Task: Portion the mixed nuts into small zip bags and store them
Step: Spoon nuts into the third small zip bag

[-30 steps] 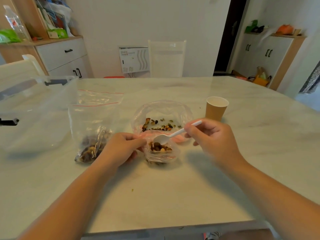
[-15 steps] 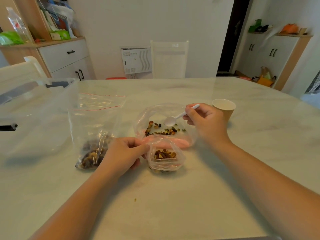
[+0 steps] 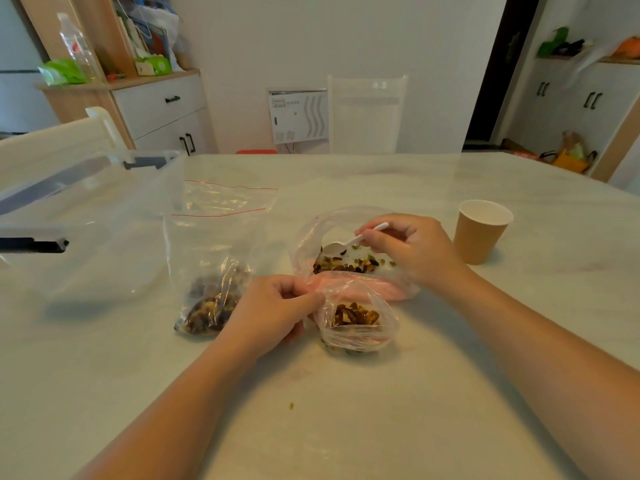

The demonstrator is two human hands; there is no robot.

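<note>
While a clear plastic storage box (image 3: 86,216) with black latches stands at the far left of the pale marble table (image 3: 346,410), a zip bag (image 3: 214,258) with a red seal line lies just right of it, a heap of mixed nuts gathered in its near end. Beside that bag, the left hand (image 3: 273,313) pinches the rim of a small zip bag (image 3: 356,320) between thumb and fingers, holding its mouth open; this bag sits upright on the table with a portion of nuts (image 3: 355,315) in it. Just behind it rests a pink bowl (image 3: 363,285) lined with a clear plastic bag (image 3: 311,230), loose nuts scattered inside. Over these the right hand (image 3: 412,251) grips the handle of a white plastic spoon (image 3: 346,244), whose bowl touches the nut pile. Farther right, apart from the hand, a brown paper cup (image 3: 481,233) stands upright.
</note>
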